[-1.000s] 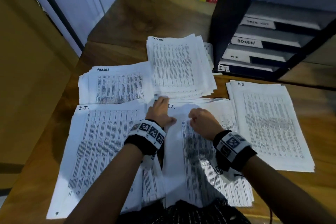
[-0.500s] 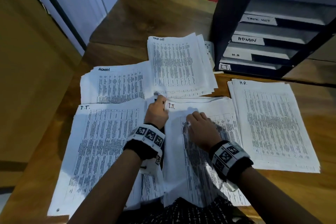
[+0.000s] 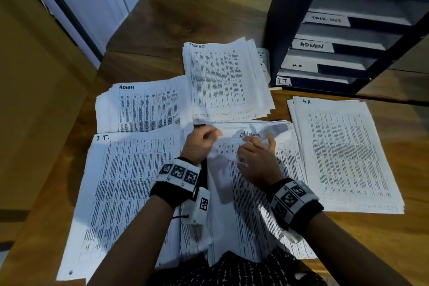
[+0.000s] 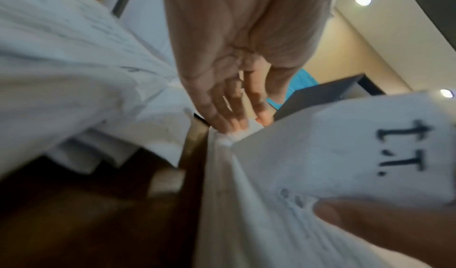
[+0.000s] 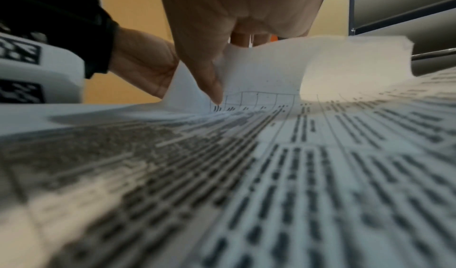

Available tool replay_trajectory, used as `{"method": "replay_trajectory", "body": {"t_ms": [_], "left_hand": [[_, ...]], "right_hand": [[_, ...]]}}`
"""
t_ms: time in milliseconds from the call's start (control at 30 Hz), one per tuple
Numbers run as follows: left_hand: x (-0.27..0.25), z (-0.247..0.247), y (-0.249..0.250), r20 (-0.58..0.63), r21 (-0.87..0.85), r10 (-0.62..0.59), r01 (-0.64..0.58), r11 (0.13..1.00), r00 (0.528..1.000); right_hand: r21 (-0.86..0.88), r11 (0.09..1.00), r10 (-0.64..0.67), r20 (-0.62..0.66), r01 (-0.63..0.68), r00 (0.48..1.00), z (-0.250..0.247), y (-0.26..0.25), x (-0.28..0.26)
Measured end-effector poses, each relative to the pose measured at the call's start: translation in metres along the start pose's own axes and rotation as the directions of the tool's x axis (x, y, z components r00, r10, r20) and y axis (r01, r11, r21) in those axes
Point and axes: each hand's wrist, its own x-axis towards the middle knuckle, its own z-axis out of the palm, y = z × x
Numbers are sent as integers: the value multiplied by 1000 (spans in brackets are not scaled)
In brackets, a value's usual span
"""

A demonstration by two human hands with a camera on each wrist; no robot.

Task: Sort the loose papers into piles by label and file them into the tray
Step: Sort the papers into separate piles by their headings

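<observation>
An unsorted stack (image 3: 285, 165) lies in front of me on the wooden table. Its top sheet (image 3: 246, 211), marked "I.T." (image 4: 345, 155), is curled up at the far edge (image 5: 266, 73). My left hand (image 3: 204, 144) pinches its top left corner (image 4: 237, 127). My right hand (image 3: 255, 153) pinches the top edge, thumb (image 5: 209, 85) in front and fingers behind. The sheet below (image 3: 283, 132) bears a handwritten "admin". Sorted piles lie around: I.T. (image 3: 130, 188), Admin (image 3: 144, 107), Task List (image 3: 222, 81), H.R. (image 3: 343, 153).
A dark tray rack (image 3: 274, 30) stands at the back right, its shelves labelled Task List, Admin, H.R. and I.T. from top down. A pale wall panel (image 3: 34, 100) runs along the left of the table. Bare wood shows behind the piles (image 3: 185, 18).
Both hands went from pressing flat on the I.T. sheet to lifting its far edge, curling it toward me and uncovering the "admin" label beneath.
</observation>
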Motion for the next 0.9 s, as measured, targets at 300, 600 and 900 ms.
{"method": "replay_trajectory", "body": {"t_ms": [300, 600, 900], "left_hand": [[10, 5, 11, 32, 320, 22, -31, 947, 999], [-33, -8, 44, -212, -109, 92, -117, 987, 973], [-38, -101, 14, -566, -58, -191, 192, 980, 802]], "right_hand": [[69, 996, 57, 29, -59, 998, -13, -3, 7], [226, 917, 392, -352, -329, 850, -114, -5, 80], [784, 268, 463, 404, -559, 789, -60, -31, 69]]}}
